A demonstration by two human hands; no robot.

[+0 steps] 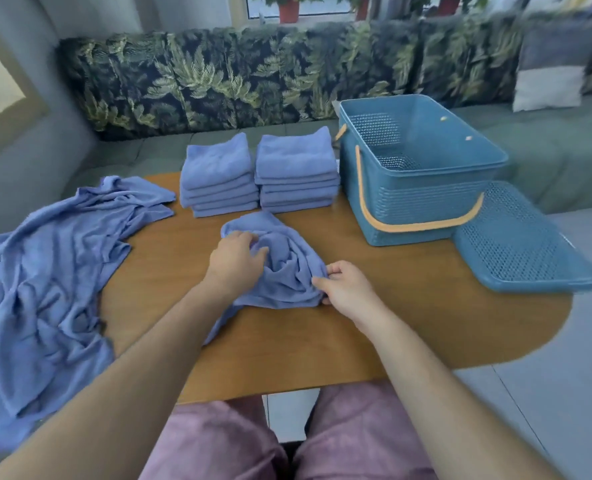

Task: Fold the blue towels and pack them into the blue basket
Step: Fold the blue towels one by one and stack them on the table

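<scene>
At my far left a heap of loose towels (45,289) spills over the left edge of the wooden table (287,358), most of it hanging off the side; how many lie in it I cannot tell. A strip of bare wood separates the heap from my left hand (235,261), whose fingers are curled into the folds of the one crumpled towel (287,271) lying mid-table. A corner of this towel trails toward the near edge under my left forearm. Behind it, at the far edge, stand two piles of folded towels, the left stack (218,168) and the right stack (296,161), side by side and almost touching, each several layers high, too blurred for a sure count. My right hand (343,285) pinches the crumpled towel's right border between thumb and fingers. Open wood runs from there to the near edge and across to the one blue basket (426,202), which stands uncovered just right of the stacks, with two orange handles (422,226). Its single lid (523,244) lies tilted against the basket's right side and overhangs the table's rounded right end.
</scene>
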